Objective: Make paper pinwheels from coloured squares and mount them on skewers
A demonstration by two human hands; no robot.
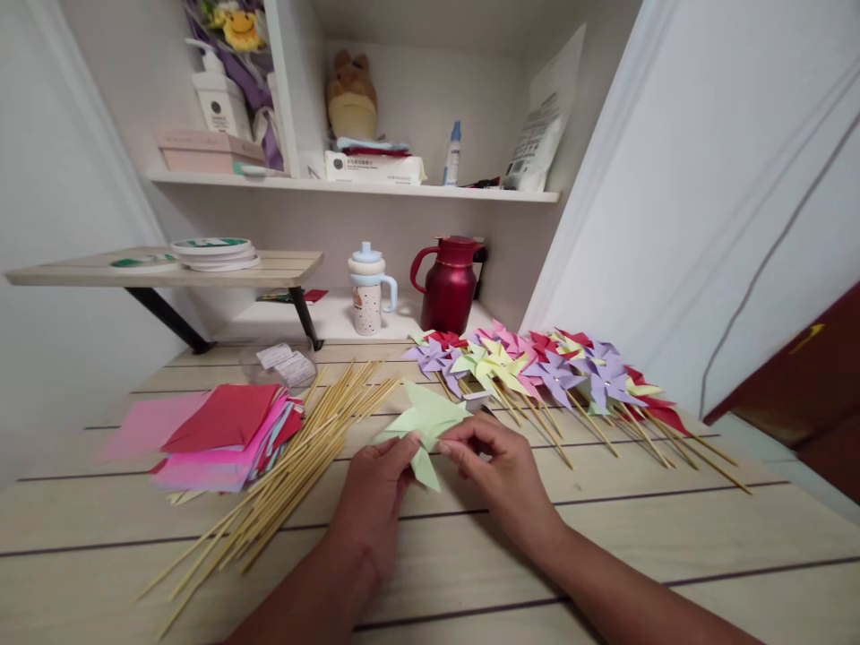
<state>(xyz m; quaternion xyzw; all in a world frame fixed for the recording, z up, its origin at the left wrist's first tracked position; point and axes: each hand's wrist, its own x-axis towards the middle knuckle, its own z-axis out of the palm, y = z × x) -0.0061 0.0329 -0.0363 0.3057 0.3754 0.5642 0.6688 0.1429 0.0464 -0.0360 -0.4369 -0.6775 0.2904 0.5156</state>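
Over the bench (672, 546), the left hand (377, 479) is pinching a pale green pinwheel (428, 414) near its middle, thumb and fingers closed on it. The right hand (503, 466) is holding its thumb and fingers nearly together at the paper's right side; whether they are gripping it, I cannot tell. Thin sticks (296, 475) and coloured sheets (225, 417) are lying to the left, other pinwheels (556, 376) farther off right. Behind, a mug (367, 309) and a red jug (449, 291) are standing.
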